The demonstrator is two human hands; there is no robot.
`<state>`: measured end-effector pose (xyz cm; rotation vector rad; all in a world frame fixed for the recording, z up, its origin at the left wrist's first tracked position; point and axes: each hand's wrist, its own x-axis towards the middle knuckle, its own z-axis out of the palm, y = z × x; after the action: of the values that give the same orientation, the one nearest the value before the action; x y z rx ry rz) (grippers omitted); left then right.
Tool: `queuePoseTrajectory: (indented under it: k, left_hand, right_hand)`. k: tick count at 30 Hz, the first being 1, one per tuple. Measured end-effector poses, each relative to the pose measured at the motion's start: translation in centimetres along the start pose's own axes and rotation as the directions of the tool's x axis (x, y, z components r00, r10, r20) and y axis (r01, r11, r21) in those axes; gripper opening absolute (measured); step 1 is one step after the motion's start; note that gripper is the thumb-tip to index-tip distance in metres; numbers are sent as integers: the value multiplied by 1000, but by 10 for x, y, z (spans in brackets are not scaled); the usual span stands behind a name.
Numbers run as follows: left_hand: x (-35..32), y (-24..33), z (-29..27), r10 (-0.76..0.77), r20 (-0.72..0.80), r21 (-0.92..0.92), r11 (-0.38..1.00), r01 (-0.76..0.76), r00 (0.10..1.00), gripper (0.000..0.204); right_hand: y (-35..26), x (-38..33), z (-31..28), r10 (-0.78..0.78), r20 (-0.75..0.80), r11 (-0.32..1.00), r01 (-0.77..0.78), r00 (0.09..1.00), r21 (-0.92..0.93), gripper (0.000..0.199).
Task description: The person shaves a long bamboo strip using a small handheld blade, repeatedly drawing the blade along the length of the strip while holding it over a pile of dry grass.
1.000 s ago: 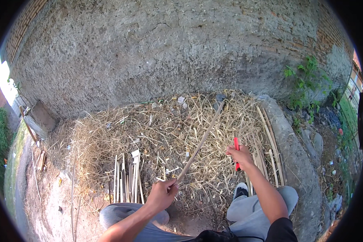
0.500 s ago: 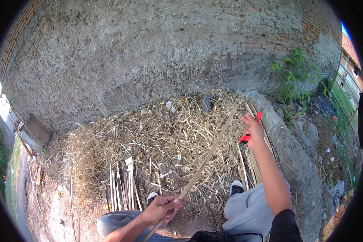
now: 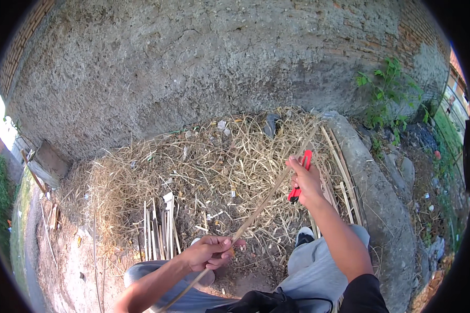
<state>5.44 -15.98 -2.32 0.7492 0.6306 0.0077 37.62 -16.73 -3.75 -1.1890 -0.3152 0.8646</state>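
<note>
A long thin bamboo-like strip (image 3: 261, 209) slants from beside my lap up toward the wall. Its lower part lies in my left hand (image 3: 208, 253), the fingers wrapped round it. My right hand (image 3: 305, 180) grips a red utility knife (image 3: 307, 158), which shows above and below the fingers; the blade cannot be made out. The thumb and fingertips of that hand are right at the upper part of the strip, and whether they pinch it is hard to tell.
Curly shavings (image 3: 245, 156) cover the ground before a rough wall (image 3: 193, 68). Cut strips (image 3: 159, 229) stand in a bunch by my left knee, and more strips (image 3: 342, 175) lean along the concrete edge (image 3: 371, 182) at right. A leafy plant (image 3: 386, 94) grows beyond it.
My right hand with the utility knife has moved left, from clear of the strip to right against its upper part. The left hand keeps hold, shifted slightly left.
</note>
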Motion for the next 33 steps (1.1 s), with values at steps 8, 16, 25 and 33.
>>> queuePoseTrajectory:
  k: [8,16,25,33]
  left_hand:
    - [-9,86,17,571,-157,987,126,103,806,55]
    - [-38,107,-5,998,-13,993,5,122,60,52]
    - [-12,99,-46,988,149,873,-154,463,46,48]
    - [-14,96,-48,976,212,955,-196,223,-52,11]
  right_hand:
    - [-14,39,-17,57,-77,895,-16,995,447,4]
    - [-90,66,-66,-209,-251,788,314,945,530,8]
    - [-100,96,-116,-166,-293,731,317,942,604,9]
    - [-91,108,-125,-144,-225,732,257,964,631,10]
